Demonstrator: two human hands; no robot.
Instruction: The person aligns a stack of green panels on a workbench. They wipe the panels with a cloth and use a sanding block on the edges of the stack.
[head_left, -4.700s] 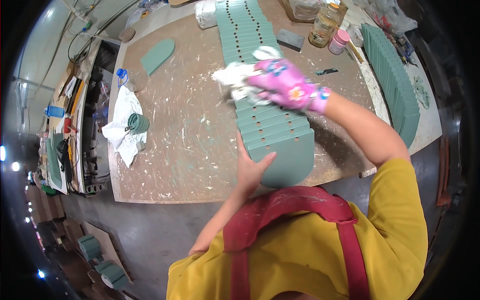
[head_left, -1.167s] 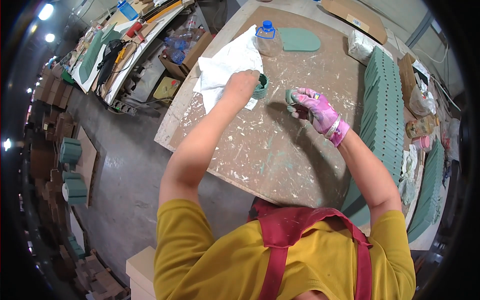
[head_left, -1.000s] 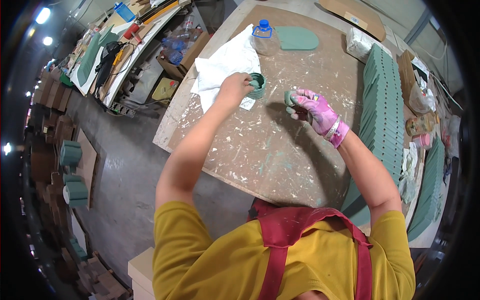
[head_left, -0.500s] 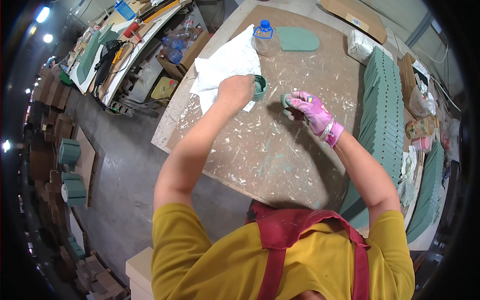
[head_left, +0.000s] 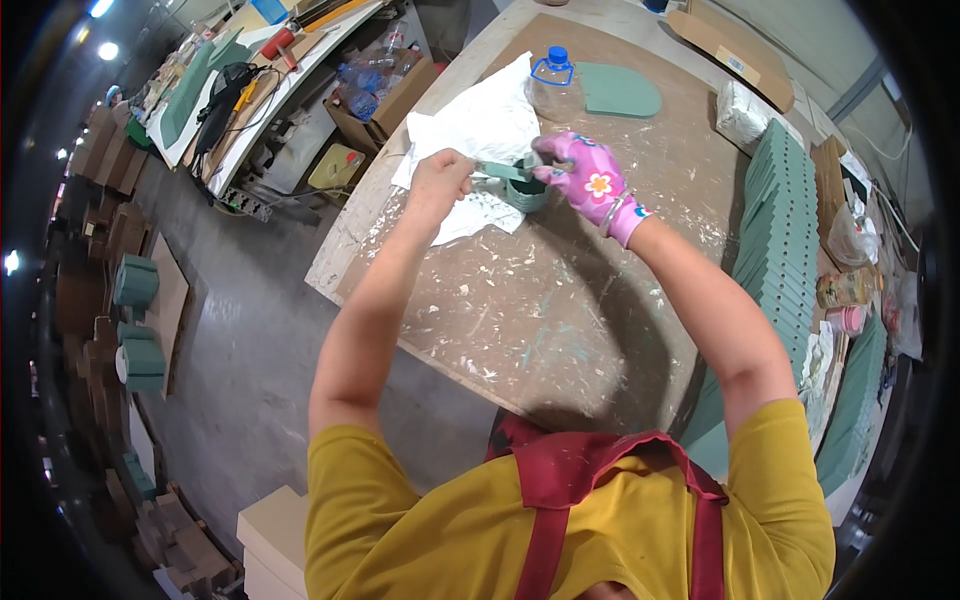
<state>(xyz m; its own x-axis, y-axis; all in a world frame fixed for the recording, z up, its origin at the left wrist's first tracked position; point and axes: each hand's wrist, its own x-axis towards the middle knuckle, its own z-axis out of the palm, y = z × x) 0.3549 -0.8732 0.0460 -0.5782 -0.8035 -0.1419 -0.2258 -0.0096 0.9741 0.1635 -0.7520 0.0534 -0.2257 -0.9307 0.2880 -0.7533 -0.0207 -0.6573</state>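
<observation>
My bare left hand (head_left: 442, 184) is closed, fingertips pinching the left end of a flat, narrow green strip (head_left: 503, 171). The strip spans level above a small green tub (head_left: 526, 199) with a dark inside. At its other end, the bent fingers of my right hand (head_left: 592, 188), in a pink flowered glove, close on the strip; the fingertips are partly hidden. Just behind the tub lies a crumpled white cloth or bag (head_left: 470, 118), spread toward the left table edge.
A clear bottle with a blue cap (head_left: 556, 90) and a rounded green board (head_left: 622, 90) lie farther back on the paint-specked table (head_left: 500, 320). Along the right runs a long row of stacked green pieces (head_left: 775, 240). A cardboard box of bottles (head_left: 385, 100) stands left beyond the table.
My left hand has drawn back left from the tub and now pinches the strip. My gloved right hand has moved up and left to the tub, bringing its green piece along.
</observation>
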